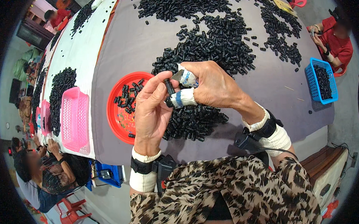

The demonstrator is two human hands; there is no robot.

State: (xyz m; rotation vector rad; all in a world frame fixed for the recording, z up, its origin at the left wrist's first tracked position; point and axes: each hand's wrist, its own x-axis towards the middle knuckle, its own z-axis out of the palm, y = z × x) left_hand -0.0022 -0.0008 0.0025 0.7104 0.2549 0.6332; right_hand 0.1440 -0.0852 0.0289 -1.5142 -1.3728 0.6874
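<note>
Head view: left hand (pixel 151 113) clamps black part (pixel 169 86) thumb-to-fingers above the table (pixel 271 81), likely steadying it for the blade-like tool (pixel 178 75) pinched in right hand (pixel 217 86); red tray (pixel 111 103) adjacent, presumably for reach.

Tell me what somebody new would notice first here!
Probably the big heaps of small black cylinders across the grey tablecloth. Bright colours might come next: the round red tray beside the left hand, the blue basket at far right, and a long pink basket at left.

The black cylinders (pixel 207 51) look glossy plastic, the red tray (pixel 111 104) smooth plastic, the tablecloth (pixel 123 43) matt fabric.
</note>
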